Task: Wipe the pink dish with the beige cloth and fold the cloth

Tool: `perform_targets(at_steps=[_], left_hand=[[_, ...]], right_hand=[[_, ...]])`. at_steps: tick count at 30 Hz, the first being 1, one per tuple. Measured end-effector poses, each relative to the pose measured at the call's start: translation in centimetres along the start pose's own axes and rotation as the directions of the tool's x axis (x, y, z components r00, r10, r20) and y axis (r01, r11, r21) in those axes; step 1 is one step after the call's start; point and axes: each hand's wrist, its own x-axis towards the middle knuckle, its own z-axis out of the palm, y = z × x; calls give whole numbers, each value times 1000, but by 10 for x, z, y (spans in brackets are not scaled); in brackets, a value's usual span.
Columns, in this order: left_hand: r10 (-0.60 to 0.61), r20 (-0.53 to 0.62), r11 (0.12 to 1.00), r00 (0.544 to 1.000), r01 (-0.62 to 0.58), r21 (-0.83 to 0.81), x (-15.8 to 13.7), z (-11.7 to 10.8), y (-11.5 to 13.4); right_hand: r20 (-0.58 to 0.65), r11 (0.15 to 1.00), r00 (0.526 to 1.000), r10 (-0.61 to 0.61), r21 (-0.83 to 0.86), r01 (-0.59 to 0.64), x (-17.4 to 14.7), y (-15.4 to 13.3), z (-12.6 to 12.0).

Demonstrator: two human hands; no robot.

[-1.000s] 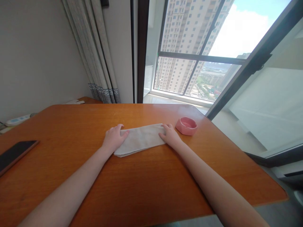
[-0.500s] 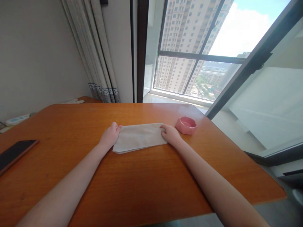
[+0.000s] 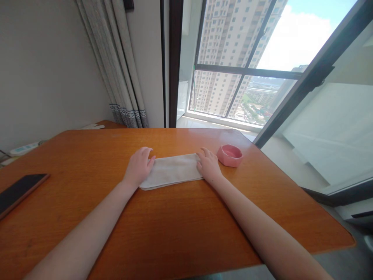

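A folded white cloth [image 3: 175, 170] lies flat as a long strip on the wooden table [image 3: 175, 221]. At its left end rests my left hand [image 3: 139, 166], fingers apart and thumb over the cloth's edge. My right hand [image 3: 208, 164] lies over the cloth's right end, its fingers spread and not closed on anything. Both palms face down and cover the short ends of the cloth. Just right of my right hand stands a pink angular bowl [image 3: 230, 155], close to the fingers.
A dark phone [image 3: 20, 192] lies at the table's left side. Beyond the left edge is a white power strip [image 3: 25, 148]. A grey curtain [image 3: 116, 66] hangs behind the table, and a large window [image 3: 233, 70] is at the back right.
My left hand has let go of the cloth's corner and opened, shifting slightly right over it. The fingers of my right hand have loosened and spread.
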Motion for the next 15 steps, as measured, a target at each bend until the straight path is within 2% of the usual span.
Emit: perform_targets(at_steps=[1, 3, 5, 7, 9, 15], left_hand=[[107, 45, 993, 993, -105, -47, -2, 0, 7], [294, 209, 951, 933, -263, -165, -7, 3, 21], [379, 371, 922, 848, -309, -234, -13, 10, 30], [364, 464, 929, 807, -282, -239, -17, 18, 33], [305, 486, 950, 819, -228, -212, -20, 24, 32], [-32, 413, 999, 910, 17, 40, -16, 29, 10]], right_hand=[[-56, 999, 998, -34, 9, 35, -1, -3, 0], [-71, 989, 989, -132, 51, 136, -3, -9, 2], [55, 978, 978, -200, 79, 195, -4, -13, 9], [214, 983, 959, -184, 64, 174, -4, -14, 17], [297, 993, 948, -114, 30, 110, -3, -13, 23], [335, 1000, 942, 1, 15, -6, -1, -9, 25]])
